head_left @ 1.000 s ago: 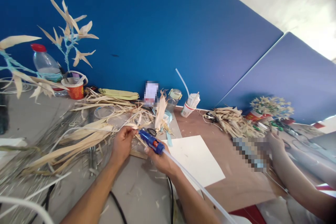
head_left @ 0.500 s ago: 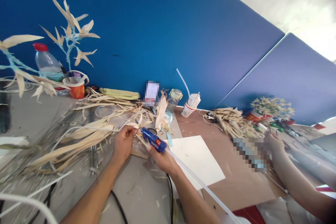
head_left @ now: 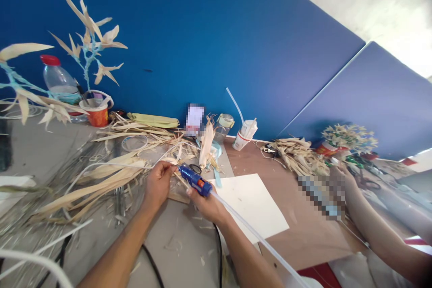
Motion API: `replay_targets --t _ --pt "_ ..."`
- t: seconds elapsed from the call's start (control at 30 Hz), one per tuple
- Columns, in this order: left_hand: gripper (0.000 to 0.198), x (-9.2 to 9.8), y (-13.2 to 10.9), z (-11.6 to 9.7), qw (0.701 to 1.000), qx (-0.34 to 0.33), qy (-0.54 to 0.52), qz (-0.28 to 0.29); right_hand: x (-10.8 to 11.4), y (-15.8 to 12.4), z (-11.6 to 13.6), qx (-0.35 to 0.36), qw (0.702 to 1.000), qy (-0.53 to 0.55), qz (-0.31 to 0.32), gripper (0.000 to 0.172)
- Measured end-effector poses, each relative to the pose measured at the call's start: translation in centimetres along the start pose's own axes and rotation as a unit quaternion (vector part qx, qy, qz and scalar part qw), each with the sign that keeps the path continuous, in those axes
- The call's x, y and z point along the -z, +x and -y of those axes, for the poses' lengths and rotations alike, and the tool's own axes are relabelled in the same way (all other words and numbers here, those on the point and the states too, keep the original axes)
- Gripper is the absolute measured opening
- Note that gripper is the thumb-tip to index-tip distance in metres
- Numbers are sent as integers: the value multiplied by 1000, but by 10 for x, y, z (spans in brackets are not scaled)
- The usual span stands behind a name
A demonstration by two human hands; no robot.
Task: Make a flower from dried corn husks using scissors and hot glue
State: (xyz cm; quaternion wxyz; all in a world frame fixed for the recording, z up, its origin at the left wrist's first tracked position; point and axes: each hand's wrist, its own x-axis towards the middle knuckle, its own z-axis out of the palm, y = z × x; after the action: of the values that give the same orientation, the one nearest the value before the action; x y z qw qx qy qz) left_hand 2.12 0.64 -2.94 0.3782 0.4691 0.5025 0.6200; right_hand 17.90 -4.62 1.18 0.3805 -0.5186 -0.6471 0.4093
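Note:
My right hand (head_left: 205, 202) is wrapped round a blue glue gun (head_left: 195, 180), with a long translucent glue stick (head_left: 256, 234) running out of its rear toward the lower right. The gun's nozzle points left, close to the fingertips of my left hand (head_left: 161, 181). Those fingers are pinched together on a thin piece of pale husk, partly hidden by the fingers. Dried corn husks (head_left: 101, 189) spread over the grey table to the left. An upright husk bundle (head_left: 207, 144) stands just behind the gun.
A white sheet (head_left: 251, 204) lies right of my hands. Along the blue partition stand a red cup (head_left: 97, 117) with a husk-flower branch, a bottle (head_left: 59, 78), a jar (head_left: 223, 127) and a paper cup (head_left: 241, 140). Another person's arm (head_left: 367, 216) reaches in at right. Black cables run below.
The glue gun has shifted slightly left, its nozzle nearer my left fingertips. The other person's hand at right has moved a little left. My left hand has hardly moved.

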Motion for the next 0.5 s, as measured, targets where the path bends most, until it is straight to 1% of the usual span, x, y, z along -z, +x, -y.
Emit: replay_targets --t 0.23,0.37,0.5 --pt "13 0 -1 1 1000 1 -10 2 0 1 -1 12 1000 2 -3 32" --pt "15 0 -1 2 1000 9 -24 5 0 0 -2 12 1000 -7 -6 31" --pt "15 0 -1 2 1000 3 -9 -1 0 0 -4 21 1000 -13 -6 31"
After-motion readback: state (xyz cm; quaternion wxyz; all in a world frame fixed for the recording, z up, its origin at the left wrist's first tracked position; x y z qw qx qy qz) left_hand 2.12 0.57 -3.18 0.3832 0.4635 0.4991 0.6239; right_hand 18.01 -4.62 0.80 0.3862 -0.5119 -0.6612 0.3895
